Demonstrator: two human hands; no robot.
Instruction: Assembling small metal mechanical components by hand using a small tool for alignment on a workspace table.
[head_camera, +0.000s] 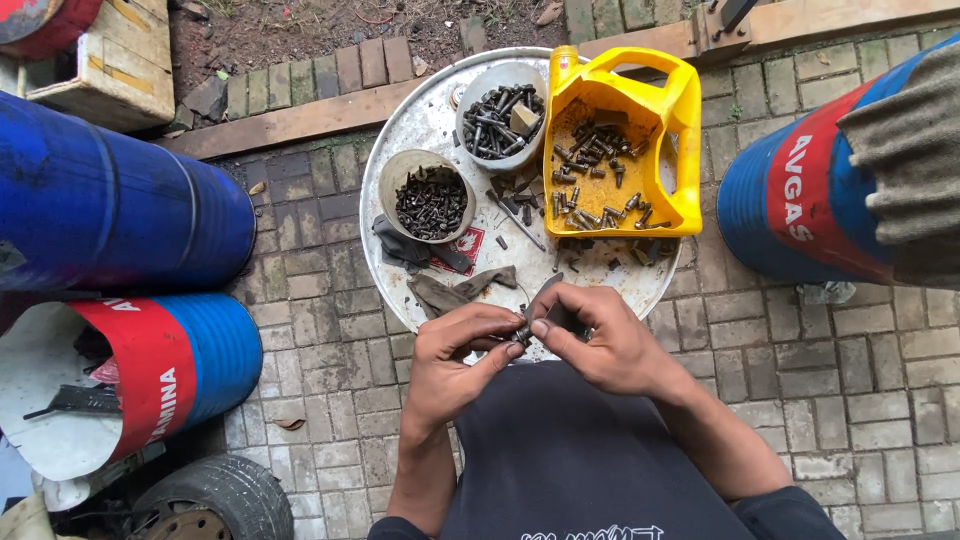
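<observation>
Pinching a small dark bolt (523, 333) between the fingers of my left hand (455, 362) and right hand (600, 345), both closed narrow on it, I hold it just above the round metal surface (420, 120), seemingly mid-sort, near the yellow cut-open jug (680, 130) of bolts

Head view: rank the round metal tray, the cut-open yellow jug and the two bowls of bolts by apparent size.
1. round metal tray
2. yellow jug
3. grey bowl and tan bowl: look alike, unranked.
</observation>
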